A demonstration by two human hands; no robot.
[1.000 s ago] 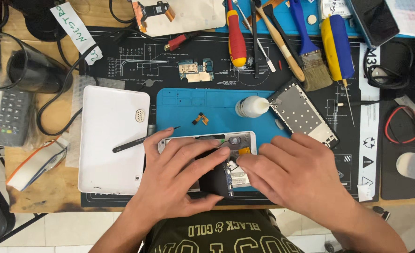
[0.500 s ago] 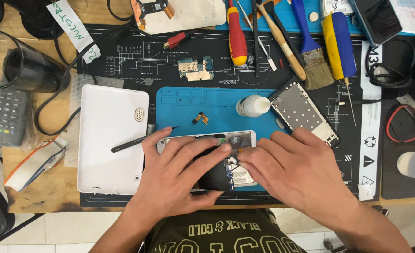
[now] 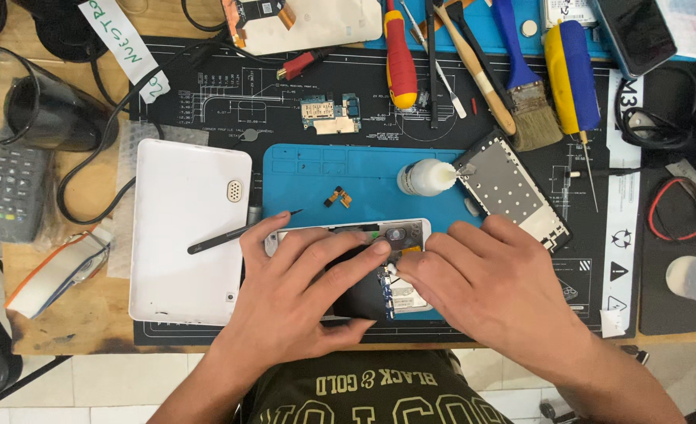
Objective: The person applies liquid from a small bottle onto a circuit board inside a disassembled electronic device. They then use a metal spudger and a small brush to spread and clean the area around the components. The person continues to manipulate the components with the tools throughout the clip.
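— Where's the phone?

— I see the opened phone (image 3: 348, 267) lying on the blue mat (image 3: 324, 169), near the bench's front edge. My left hand (image 3: 297, 294) lies flat over its dark lower half, pressing it down.

— And the right?

— My right hand (image 3: 489, 286) pinches something small and white at the phone's middle; I can't tell what. A white tablet (image 3: 187, 228) lies left, a glue bottle (image 3: 426, 177) just above.

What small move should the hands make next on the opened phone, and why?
Probably keep the left hand pressing the black part flat while the right hand works its fingertips at the part's edge, because both hands already meet there over the opened phone.
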